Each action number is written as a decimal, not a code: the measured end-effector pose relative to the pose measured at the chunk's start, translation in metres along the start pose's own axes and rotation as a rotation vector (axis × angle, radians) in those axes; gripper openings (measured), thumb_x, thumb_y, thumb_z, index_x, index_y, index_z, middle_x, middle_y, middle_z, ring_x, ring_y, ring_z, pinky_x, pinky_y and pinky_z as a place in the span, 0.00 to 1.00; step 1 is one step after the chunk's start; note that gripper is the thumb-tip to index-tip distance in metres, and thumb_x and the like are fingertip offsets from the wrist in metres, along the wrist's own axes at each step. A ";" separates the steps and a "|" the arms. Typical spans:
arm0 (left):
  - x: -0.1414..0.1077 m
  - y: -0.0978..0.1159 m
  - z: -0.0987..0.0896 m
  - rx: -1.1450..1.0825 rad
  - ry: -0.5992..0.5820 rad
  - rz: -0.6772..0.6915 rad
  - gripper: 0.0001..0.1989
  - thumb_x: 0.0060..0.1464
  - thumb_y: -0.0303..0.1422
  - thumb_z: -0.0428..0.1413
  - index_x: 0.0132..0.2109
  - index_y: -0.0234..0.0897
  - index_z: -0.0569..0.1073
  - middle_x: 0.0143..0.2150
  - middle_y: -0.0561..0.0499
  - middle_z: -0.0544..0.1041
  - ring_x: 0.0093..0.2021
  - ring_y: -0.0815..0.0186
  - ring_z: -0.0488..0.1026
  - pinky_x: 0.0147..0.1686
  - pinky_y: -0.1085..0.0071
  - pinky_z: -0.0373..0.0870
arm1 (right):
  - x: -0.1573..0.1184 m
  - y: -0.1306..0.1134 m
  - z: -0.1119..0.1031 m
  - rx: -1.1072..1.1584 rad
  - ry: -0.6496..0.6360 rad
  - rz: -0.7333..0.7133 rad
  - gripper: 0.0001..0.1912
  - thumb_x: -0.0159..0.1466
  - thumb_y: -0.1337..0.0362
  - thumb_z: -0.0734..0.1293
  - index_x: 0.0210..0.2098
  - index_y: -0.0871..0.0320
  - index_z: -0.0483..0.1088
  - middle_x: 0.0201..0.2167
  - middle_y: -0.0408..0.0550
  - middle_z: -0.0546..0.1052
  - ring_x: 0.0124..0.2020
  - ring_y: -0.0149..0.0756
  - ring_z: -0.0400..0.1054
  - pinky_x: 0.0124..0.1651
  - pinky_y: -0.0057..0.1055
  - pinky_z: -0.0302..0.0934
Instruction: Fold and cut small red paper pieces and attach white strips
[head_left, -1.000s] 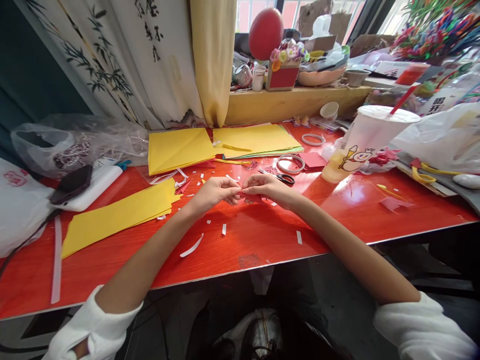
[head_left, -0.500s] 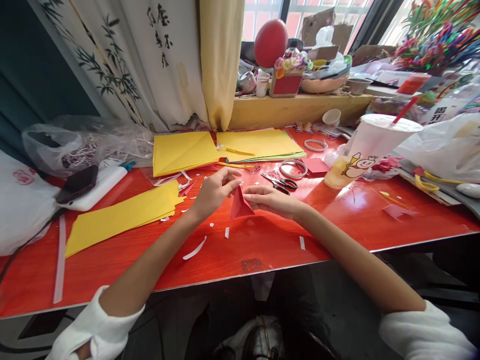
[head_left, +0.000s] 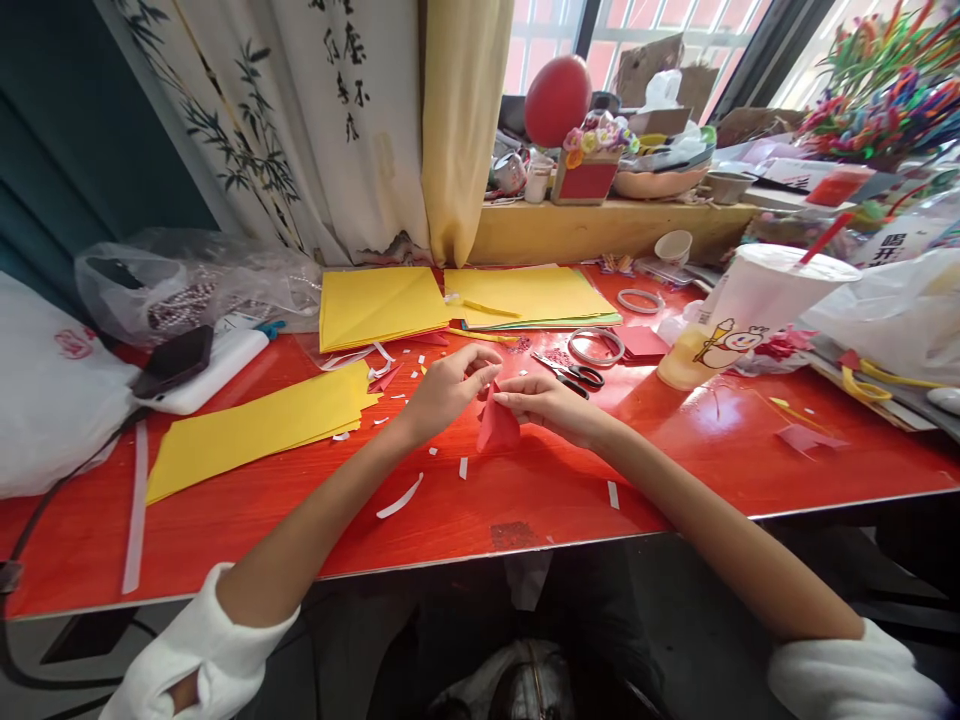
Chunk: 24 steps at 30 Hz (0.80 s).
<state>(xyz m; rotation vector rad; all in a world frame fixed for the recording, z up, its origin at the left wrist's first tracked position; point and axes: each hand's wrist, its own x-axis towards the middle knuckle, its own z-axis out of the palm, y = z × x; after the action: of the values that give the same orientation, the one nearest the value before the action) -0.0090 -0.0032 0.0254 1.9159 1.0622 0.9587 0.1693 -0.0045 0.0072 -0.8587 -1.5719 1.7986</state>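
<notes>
Just above the red table, a small folded red paper hangs point-up between my hands. My right hand pinches its upper right edge between thumb and fingers. My left hand is closed at the paper's tip, thumb against the fingers; the exact grip there is partly hidden. Black-handled scissors lie just behind my right hand. Small white paper scraps are scattered around and in front of the hands.
Yellow paper stacks lie at the back and left. Rolls of tape, red squares and a tall drink cup with a straw stand right of centre. A phone and plastic bags are at the left.
The whole view has shifted, so the table items appear slightly further right. The red paper has turned between my fingers and now looks narrower at its top and rounder at its bottom.
</notes>
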 end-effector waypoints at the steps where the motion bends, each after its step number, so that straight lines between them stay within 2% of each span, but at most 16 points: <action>1: 0.001 -0.001 -0.002 0.006 -0.012 -0.043 0.12 0.55 0.39 0.50 0.42 0.36 0.70 0.32 0.52 0.71 0.29 0.71 0.66 0.31 0.75 0.63 | 0.001 0.001 -0.001 -0.006 0.025 -0.003 0.13 0.57 0.57 0.68 0.36 0.61 0.74 0.29 0.44 0.74 0.27 0.25 0.65 0.34 0.25 0.60; 4: 0.004 -0.004 -0.008 0.008 -0.093 -0.144 0.13 0.52 0.41 0.53 0.38 0.35 0.72 0.34 0.50 0.74 0.30 0.70 0.67 0.28 0.75 0.63 | 0.002 0.002 -0.003 -0.028 0.096 -0.013 0.14 0.56 0.57 0.68 0.36 0.60 0.73 0.30 0.45 0.74 0.29 0.27 0.65 0.35 0.26 0.60; 6: 0.005 -0.006 -0.011 -0.009 -0.132 -0.146 0.13 0.50 0.41 0.55 0.36 0.35 0.73 0.33 0.50 0.74 0.30 0.70 0.67 0.28 0.75 0.63 | 0.003 0.002 -0.004 -0.048 0.125 -0.021 0.14 0.56 0.56 0.68 0.35 0.61 0.73 0.29 0.45 0.74 0.30 0.28 0.65 0.35 0.27 0.59; 12: 0.004 -0.008 -0.008 -0.112 -0.105 -0.121 0.11 0.47 0.36 0.57 0.36 0.34 0.74 0.30 0.51 0.73 0.29 0.71 0.67 0.29 0.75 0.62 | 0.004 0.003 -0.003 -0.076 0.130 -0.031 0.13 0.52 0.57 0.71 0.31 0.61 0.74 0.25 0.42 0.71 0.25 0.25 0.61 0.31 0.25 0.56; 18: 0.005 -0.007 -0.006 -0.183 -0.139 -0.153 0.09 0.46 0.33 0.57 0.34 0.30 0.74 0.29 0.50 0.73 0.25 0.73 0.66 0.27 0.75 0.63 | 0.002 -0.003 -0.001 -0.074 0.068 0.004 0.15 0.51 0.56 0.71 0.31 0.62 0.74 0.25 0.43 0.71 0.26 0.27 0.62 0.31 0.27 0.56; 24: 0.005 -0.004 -0.006 -0.191 -0.115 -0.190 0.08 0.45 0.30 0.57 0.33 0.29 0.74 0.28 0.50 0.74 0.23 0.74 0.65 0.26 0.75 0.63 | 0.002 -0.002 -0.002 -0.106 0.098 -0.020 0.13 0.50 0.58 0.72 0.28 0.63 0.72 0.22 0.40 0.69 0.24 0.25 0.59 0.29 0.27 0.53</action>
<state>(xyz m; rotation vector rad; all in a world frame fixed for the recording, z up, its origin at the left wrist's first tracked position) -0.0134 0.0045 0.0259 1.6612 1.0264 0.8031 0.1691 -0.0014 0.0087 -0.9622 -1.6179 1.6463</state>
